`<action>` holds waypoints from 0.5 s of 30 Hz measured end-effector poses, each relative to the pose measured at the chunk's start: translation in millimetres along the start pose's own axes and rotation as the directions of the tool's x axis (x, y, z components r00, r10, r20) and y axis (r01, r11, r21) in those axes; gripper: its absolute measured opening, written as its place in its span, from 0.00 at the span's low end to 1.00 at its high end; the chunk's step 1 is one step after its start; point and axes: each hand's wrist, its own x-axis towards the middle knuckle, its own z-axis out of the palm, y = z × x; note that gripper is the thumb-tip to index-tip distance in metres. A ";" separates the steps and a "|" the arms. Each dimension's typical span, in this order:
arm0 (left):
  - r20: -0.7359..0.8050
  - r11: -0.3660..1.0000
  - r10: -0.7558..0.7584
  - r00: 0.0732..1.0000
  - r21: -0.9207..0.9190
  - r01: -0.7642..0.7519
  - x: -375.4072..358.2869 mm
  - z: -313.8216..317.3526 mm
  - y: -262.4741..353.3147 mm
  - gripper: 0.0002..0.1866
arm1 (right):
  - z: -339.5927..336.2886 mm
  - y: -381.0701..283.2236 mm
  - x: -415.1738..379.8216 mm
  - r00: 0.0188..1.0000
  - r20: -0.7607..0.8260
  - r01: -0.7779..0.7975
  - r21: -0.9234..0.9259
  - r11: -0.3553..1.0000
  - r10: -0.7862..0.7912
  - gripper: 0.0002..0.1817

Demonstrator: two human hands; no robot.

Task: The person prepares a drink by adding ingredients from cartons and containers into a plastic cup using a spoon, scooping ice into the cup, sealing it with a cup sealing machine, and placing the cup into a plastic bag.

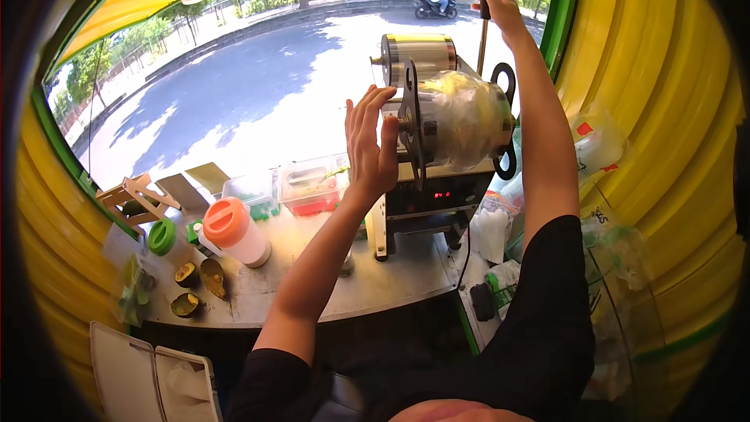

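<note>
A cup sealing machine [430, 203] with a red lit display stands on the counter in front of me. My right hand [504, 14] is raised to the black grip of its upright lever [482, 41], fingers closed about the grip. At the machine's left side, my left hand [372, 143] has its fingers stretched upward and holds nothing; the fingertips overlap the black end plate [412, 121] in this view. A film roll wrapped in clear, crinkled plastic [462, 119] sits between the black end plates. Behind it is a second, shiny roll [422, 60].
On the metal counter [312, 305] stand an orange-lidded jug [234, 230], a green-lidded jug [162, 238] and a clear container with red contents [308, 187]. Cut fruit halves [186, 305] lie at left. Plastic bags [598, 141] crowd the right wall. Outside, a person rides a motorbike [436, 8].
</note>
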 end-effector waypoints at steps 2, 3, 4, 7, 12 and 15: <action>-0.022 0.999 0.022 1.000 -0.035 -0.022 -2.1 -0.5 -2.1 0.29 | -11.9 -20.3 -14.9 0.997 -0.073 0.004 0.095 0.995 0.003 0.33; -0.031 0.999 0.026 0.999 -0.041 -0.027 -2.1 0.1 -1.3 0.29 | -14.1 -32.5 -30.7 0.990 -0.123 0.082 0.103 0.991 -0.069 0.30; -0.023 0.999 0.006 1.000 -0.040 -0.007 -1.5 0.2 -1.6 0.29 | -19.9 -45.4 -49.7 0.984 -0.140 0.132 0.134 0.982 -0.113 0.28; -0.043 0.999 0.024 0.999 -0.028 -0.025 -2.0 1.8 -3.5 0.28 | -50.8 -76.0 -133.3 0.940 -0.173 0.324 0.193 0.926 -0.293 0.22; -0.052 0.999 0.025 0.998 -0.018 -0.026 -0.6 1.4 -3.9 0.29 | -61.0 -86.1 -226.0 0.914 -0.239 0.392 0.305 0.868 -0.329 0.22; -0.062 1.000 0.027 0.998 -0.008 -0.028 0.1 2.6 -4.7 0.30 | -65.2 -73.7 -285.1 0.873 -0.261 0.480 0.314 0.819 -0.412 0.22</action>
